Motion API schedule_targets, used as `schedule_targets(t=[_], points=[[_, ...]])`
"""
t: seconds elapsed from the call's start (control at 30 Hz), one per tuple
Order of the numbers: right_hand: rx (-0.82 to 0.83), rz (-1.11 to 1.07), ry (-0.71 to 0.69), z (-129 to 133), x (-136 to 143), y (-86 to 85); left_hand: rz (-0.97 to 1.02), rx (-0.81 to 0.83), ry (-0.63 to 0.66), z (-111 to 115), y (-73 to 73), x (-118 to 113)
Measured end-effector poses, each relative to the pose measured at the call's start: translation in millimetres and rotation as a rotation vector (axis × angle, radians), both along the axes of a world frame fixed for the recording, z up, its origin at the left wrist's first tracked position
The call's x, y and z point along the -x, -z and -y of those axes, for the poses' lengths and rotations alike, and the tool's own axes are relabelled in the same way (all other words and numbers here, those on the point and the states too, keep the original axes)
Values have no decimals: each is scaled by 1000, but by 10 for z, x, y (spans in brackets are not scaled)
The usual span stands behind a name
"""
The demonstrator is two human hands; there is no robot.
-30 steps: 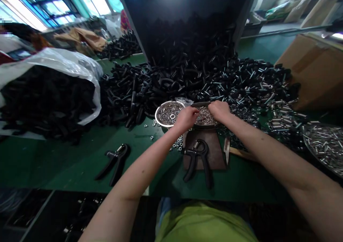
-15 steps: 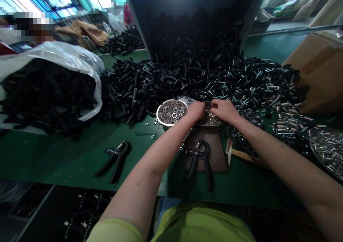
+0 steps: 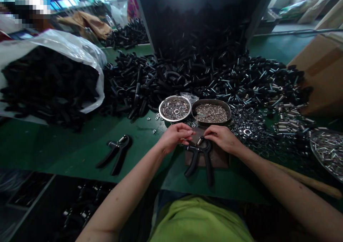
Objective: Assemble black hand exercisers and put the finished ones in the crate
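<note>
The hand exerciser lies on the brown plate, its legs overhanging the near edge above the desk. Over the plate, the left hand is loosely curled and the right hand nearly pinched by the spring; I can't tell whether either holds a small part. Uneven pressure could tilt the exerciser; a loose pinch could drop something among the rings right of the plate.
</note>
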State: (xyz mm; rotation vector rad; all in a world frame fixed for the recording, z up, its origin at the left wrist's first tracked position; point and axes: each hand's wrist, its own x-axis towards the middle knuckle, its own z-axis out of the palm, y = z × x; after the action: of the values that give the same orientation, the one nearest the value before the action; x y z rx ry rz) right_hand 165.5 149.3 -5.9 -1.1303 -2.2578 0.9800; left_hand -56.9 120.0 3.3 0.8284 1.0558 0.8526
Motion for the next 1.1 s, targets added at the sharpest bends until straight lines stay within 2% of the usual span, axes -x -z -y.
schedule_targets(t=[0.07,0.17,0.27,0.37,0.43,0.53,0.6,0.7,0.8,0.9,1.0,1.1], points=[[-102,61,-37,-17,31,31,22,52,-47,211,59,80],[-168,139,-62,-31,56,50,25,89,-106,429,139,140],[-215,245,-77,-12,80,16,22,92,-138,534,193,158],[-262,399,-100,1,133,-84,-24,44,-116,552,198,149],[-257,504,-114,-24,188,-160,-124,-42,-81,528,174,122],[-193,574,-132,-109,274,-231,-345,-279,-49,459,132,34],[-154,568,-140,-158,306,-236,-474,-427,-22,409,125,-56],[-135,532,-109,-139,257,-201,-612,-538,50,350,167,-199],[-159,403,-1,22,32,-163,-710,-585,94,323,228,-299],[-203,330,143,276,-379,-131,-756,-600,129,321,242,-339],[-289,417,265,552,-875,-41,-778,-605,177,311,217,-352],[-383,565,320,780,-1293,154,-798,-562,220,266,219,-364]])
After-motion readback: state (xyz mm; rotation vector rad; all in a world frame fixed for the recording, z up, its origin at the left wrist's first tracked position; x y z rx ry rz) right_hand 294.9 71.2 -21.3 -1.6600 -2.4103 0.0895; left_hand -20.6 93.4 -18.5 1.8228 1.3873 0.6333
